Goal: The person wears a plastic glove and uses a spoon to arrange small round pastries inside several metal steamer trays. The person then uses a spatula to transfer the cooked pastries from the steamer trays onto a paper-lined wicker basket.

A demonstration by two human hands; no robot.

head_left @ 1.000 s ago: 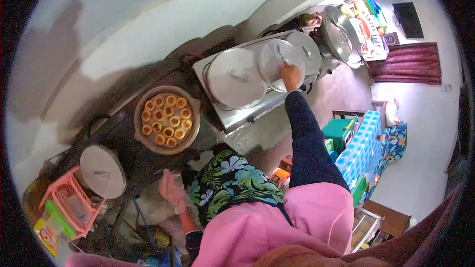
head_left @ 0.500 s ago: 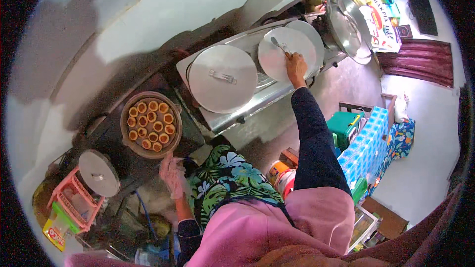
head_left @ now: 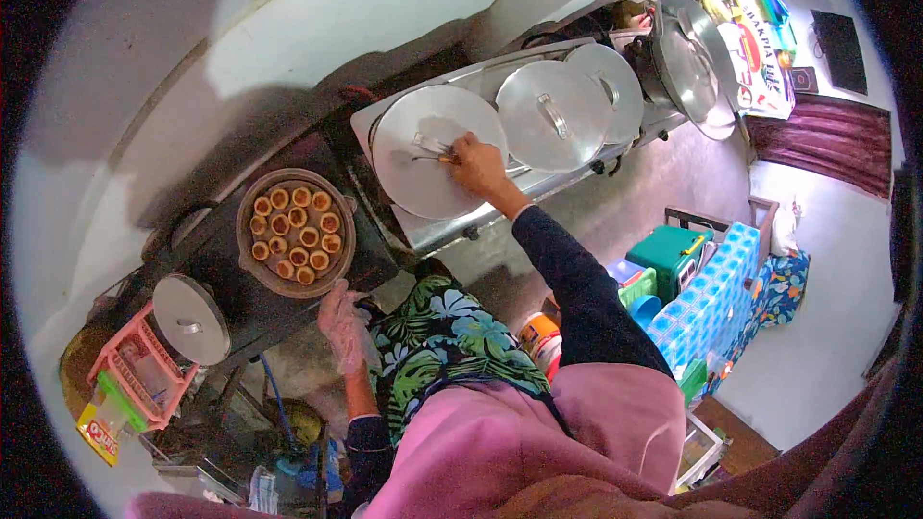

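Note:
My right hand (head_left: 474, 165) grips a thin utensil (head_left: 429, 159) over the handle of a round metal lid (head_left: 423, 183) on the left part of the steel stove (head_left: 419, 234). Two more lids (head_left: 553, 139) (head_left: 623, 130) lie to its right. My left hand (head_left: 341, 327), in a clear plastic glove, has its fingers loosely apart just below the round pan (head_left: 252, 264), which holds several golden-brown round pastries (head_left: 300, 237) on the dark stove surface at left.
A metal lid (head_left: 183, 322) leans beside a pink plastic basket (head_left: 144, 380) at lower left. A large steel pot (head_left: 687, 48) stands at the stove's far end. A checked-cloth table (head_left: 702, 298) with a green box (head_left: 659, 255) is at right, a wall above the stove.
My right hand has moved left from the middle lid to the left lid, with the utensil. My left hand has risen slightly toward the pan.

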